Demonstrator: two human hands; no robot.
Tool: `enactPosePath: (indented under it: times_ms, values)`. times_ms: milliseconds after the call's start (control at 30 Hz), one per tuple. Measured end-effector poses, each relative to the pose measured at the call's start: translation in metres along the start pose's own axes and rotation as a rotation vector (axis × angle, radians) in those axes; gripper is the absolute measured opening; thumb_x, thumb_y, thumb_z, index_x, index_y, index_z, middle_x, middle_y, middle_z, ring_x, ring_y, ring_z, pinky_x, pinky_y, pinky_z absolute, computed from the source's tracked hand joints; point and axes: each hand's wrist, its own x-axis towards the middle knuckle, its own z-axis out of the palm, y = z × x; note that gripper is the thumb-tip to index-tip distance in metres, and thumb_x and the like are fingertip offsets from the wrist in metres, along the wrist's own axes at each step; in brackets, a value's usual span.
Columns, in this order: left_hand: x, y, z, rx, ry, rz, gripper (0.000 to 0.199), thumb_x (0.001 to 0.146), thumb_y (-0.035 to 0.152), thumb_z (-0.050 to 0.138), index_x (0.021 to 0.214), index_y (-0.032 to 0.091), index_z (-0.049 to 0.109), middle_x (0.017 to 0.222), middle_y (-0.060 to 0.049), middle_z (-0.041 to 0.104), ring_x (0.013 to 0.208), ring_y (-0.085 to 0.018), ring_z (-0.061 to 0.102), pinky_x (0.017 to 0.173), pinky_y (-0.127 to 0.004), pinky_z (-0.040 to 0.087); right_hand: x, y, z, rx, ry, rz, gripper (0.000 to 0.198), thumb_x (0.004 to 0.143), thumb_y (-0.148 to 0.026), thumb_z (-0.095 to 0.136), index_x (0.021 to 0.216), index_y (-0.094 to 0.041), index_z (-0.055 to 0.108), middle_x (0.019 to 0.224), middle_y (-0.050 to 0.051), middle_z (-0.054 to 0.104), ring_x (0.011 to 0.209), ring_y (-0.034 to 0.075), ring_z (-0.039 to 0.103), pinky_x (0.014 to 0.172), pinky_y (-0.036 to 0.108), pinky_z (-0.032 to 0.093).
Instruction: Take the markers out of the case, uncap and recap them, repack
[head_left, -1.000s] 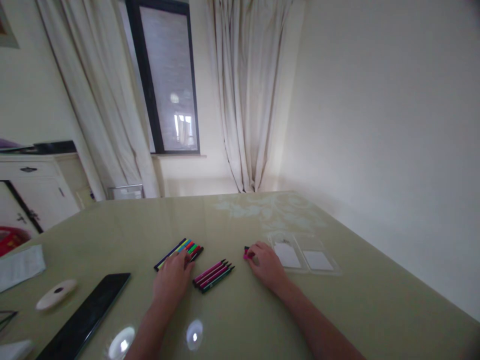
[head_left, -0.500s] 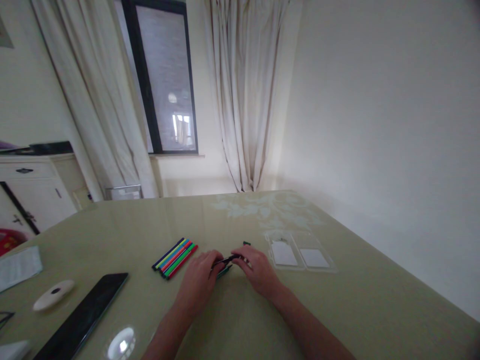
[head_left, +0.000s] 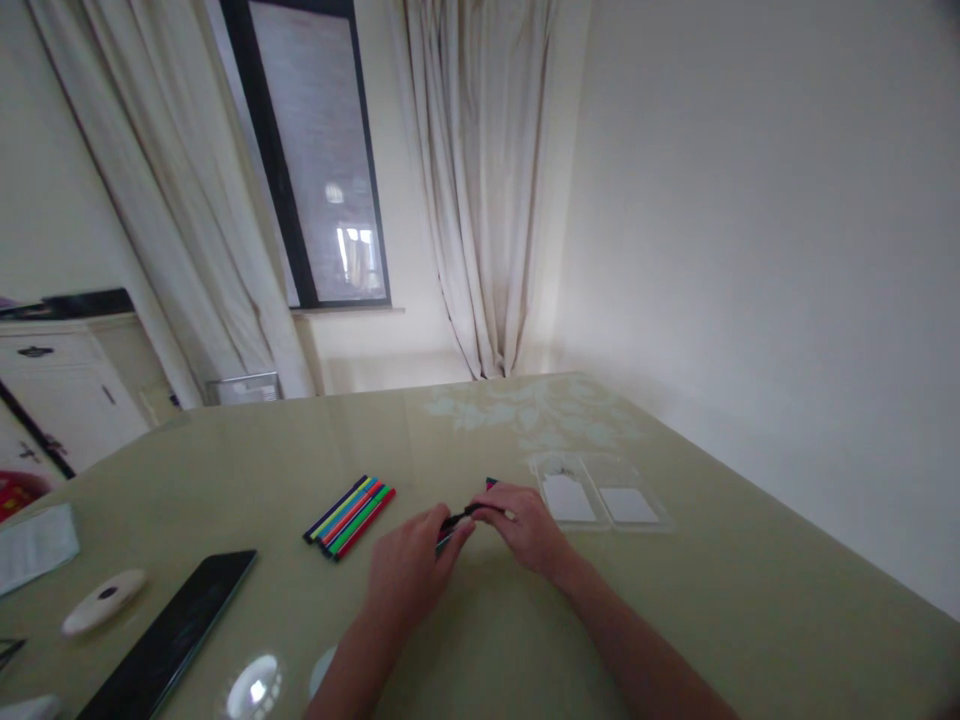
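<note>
Between my two hands is a dark, thin felt-tip pen (head_left: 466,511), tilted slightly and partly covered by fingers. My left hand (head_left: 409,560) is closed around its left end, the thumb stretched toward the right. My right hand (head_left: 529,525) pinches the other end between thumb and fingertips. Under the left hand a second dark pen (head_left: 447,540) shows in part; whether that hand touches it I cannot tell. Behind the right fingers the end of another pen (head_left: 490,482) peeks out. To the left, several coloured felt-tip pens (head_left: 349,517) lie side by side in a slanted row.
An opened clear plastic case (head_left: 592,527) with white inserts lies right of my hands. At left on the table (head_left: 300,610) are a black tablet-like slab (head_left: 172,630), a white oval object (head_left: 103,602) and a pale folded sheet (head_left: 37,547). A wall (head_left: 750,250) borders the table's right side.
My left hand has shifted a little right, its thumb now reaching closer to the right hand. The right hand still pinches the dark pen. The camera view has turned slightly.
</note>
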Motion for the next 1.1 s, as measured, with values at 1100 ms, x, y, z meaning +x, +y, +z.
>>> enactPosePath:
  times_ms: [1100]
  values:
    - [0.013,-0.097,0.013,0.137,0.19,-0.264,0.027,0.097,0.031,0.046,0.103,0.02,0.07,0.104,-0.013,0.072,0.1,-0.03,0.067,0.092,-0.042,0.05,0.001,0.021,0.02,-0.493,-0.027,0.235,0.009,0.093,-0.016,0.063,0.096,-0.021,0.07,0.101,0.007,0.07,0.097,0.024,0.064,0.087,0.034,0.047]
